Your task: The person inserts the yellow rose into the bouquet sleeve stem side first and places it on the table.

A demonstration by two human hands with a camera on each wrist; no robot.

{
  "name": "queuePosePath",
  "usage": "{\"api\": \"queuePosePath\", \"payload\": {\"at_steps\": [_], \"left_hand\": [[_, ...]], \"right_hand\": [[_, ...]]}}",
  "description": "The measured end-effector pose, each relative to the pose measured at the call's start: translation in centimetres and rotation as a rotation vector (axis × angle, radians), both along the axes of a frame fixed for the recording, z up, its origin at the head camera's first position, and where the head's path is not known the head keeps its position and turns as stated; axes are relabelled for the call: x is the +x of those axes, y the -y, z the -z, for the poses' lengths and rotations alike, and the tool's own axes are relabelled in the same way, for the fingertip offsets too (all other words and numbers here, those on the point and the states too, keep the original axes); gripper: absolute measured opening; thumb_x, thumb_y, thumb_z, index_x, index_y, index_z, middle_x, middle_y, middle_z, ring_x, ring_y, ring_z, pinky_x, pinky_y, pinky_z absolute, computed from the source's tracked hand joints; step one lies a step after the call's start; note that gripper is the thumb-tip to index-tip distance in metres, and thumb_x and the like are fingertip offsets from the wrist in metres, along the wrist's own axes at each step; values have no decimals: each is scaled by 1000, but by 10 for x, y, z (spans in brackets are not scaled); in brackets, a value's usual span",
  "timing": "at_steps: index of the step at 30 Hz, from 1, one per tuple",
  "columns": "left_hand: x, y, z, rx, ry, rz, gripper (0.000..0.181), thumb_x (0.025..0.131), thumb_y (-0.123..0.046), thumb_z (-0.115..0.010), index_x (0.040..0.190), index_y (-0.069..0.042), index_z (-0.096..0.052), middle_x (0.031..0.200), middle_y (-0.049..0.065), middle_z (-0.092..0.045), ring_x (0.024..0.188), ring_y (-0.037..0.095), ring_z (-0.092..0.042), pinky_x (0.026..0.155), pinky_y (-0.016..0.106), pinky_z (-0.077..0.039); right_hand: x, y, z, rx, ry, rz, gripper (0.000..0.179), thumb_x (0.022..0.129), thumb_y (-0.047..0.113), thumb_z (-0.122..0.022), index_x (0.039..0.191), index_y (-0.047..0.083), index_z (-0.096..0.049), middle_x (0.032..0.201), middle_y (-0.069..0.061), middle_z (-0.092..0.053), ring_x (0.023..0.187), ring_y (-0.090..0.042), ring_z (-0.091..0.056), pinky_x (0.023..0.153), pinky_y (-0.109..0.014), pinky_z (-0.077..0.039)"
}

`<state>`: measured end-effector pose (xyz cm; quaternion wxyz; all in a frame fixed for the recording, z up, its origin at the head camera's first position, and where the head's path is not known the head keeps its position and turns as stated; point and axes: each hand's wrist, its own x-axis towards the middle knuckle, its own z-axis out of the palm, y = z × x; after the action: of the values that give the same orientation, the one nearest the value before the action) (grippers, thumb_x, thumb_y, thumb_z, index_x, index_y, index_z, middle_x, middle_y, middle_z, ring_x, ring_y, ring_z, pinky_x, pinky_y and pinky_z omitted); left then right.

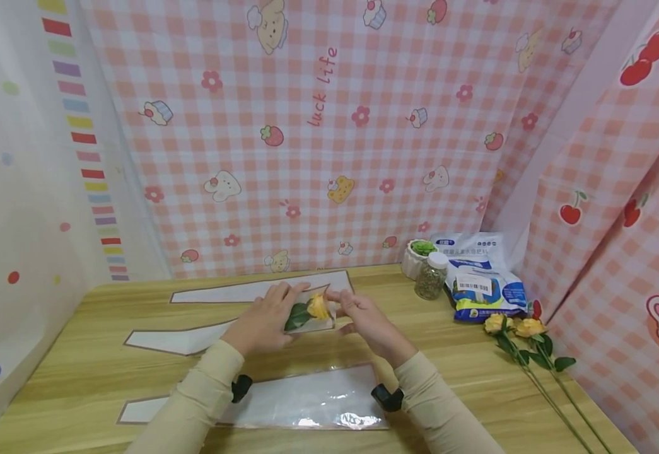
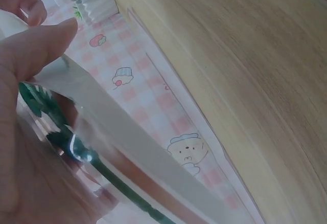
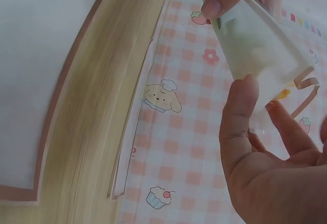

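Petals of a yellow rose (image 1: pixel 319 307) show near the right end of the brown-edged wrapper (image 1: pixel 326 325) that I hold above the middle of the wooden surface (image 1: pixel 448 353). My left hand (image 1: pixel 263 318) grips the wrapper lower down: the thumb lies along one side and the fingers are behind, seen through the clear film. Green leaves (image 1: pixel 297 316) sit beside the bloom, and the left wrist view shows the stem running down inside.

My right hand (image 1: pixel 369 321) is at the wrapper's wide end, thumb and fingers bent about its edge near the petals; I cannot tell whether they pinch it. In the right wrist view the wrapper's other side is frosted white, with a loop of brown border standing out at its end.

Three more wrappers lie flat: a rear one (image 1: pixel 318 280) by the checked cloth (image 1: pixel 306 157), a middle one (image 1: pixel 164 340) running behind my left arm, and a near one (image 1: pixel 306 397) beneath my wrists. Toward the back right stand a white pot (image 1: pixel 412 265) with a green plant (image 1: pixel 422 248), a white-lidded jar (image 1: pixel 431 280) and some printed bags (image 1: pixel 488 296). Two yellow roses (image 1: pixel 513 326) on long stems lie in front of those bags.
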<state>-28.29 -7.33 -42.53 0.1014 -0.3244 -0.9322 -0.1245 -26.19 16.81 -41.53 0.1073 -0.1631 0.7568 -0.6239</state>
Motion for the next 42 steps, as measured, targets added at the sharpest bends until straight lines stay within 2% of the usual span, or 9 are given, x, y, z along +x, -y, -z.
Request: {"api": "queuePosePath", "payload": {"at_steps": [3,8,14,18,21,27,33,38,42], "left_hand": [[0,-1,0,-6,0,-5,97,81,-33,-86,158,-21,-27,124,8,-49,111,24,-51,89,56,-55],[0,-4,2,-20,-9,-2,94,81,-35,-85,156,-19,-30,124,9,-49,110,24,-52,88,56,-55],[2,-7,4,-63,-32,-6,93,82,-35,-83,157,-19,-30,124,9,-50,112,24,-51,86,50,-54],[2,-9,5,-90,-36,-20,95,81,-34,-84,158,-19,-29,129,8,-49,118,24,-50,89,51,-53],[3,-9,4,-82,-32,-14,98,80,-33,-85,158,-18,-28,132,9,-49,122,25,-50,90,53,-52],[2,-1,9,-78,-34,-12,103,79,-34,-87,160,-18,-25,135,10,-50,124,26,-50,88,52,-51],[2,14,14,-74,-24,-30,109,77,-45,-87,161,-17,-22,138,10,-51,126,28,-50,92,60,-47],[4,29,15,-57,37,-58,118,74,-45,-90,163,-18,-17,145,14,-48,135,33,-46,103,76,-34],[5,41,15,-38,108,-86,124,71,-39,-94,163,-17,-14,150,18,-46,140,37,-42,107,78,-25]], "right_hand": [[1,0,0,25,23,-16,78,104,62,-27,149,3,-50,159,-18,-35,131,-39,-45,93,-56,-54],[1,5,0,108,28,-58,62,108,51,-35,151,8,-49,164,-19,-21,138,-41,-38,91,-50,-54],[1,11,6,110,17,26,46,106,34,-55,142,6,-59,154,-18,-40,112,-31,-57,85,-45,-56],[2,12,6,35,13,139,33,105,20,-57,129,0,-67,138,-15,-57,106,-26,-60,84,-46,-59],[2,14,5,9,11,189,25,104,12,-55,118,-5,-68,122,-14,-64,94,-21,-61,75,-36,-60],[2,14,3,-2,51,254,23,107,13,-49,109,-7,-60,101,-13,-59,87,-18,-55,66,-28,-55],[0,13,5,19,70,292,21,108,11,-44,107,-6,-57,100,-13,-57,85,-20,-54,61,-28,-53],[-3,9,7,41,75,346,21,107,11,-44,105,-6,-56,96,-11,-56,81,-18,-51,58,-27,-50],[-8,1,9,78,91,378,20,106,12,-46,104,-3,-59,93,-9,-54,80,-17,-49,59,-27,-49]]}}
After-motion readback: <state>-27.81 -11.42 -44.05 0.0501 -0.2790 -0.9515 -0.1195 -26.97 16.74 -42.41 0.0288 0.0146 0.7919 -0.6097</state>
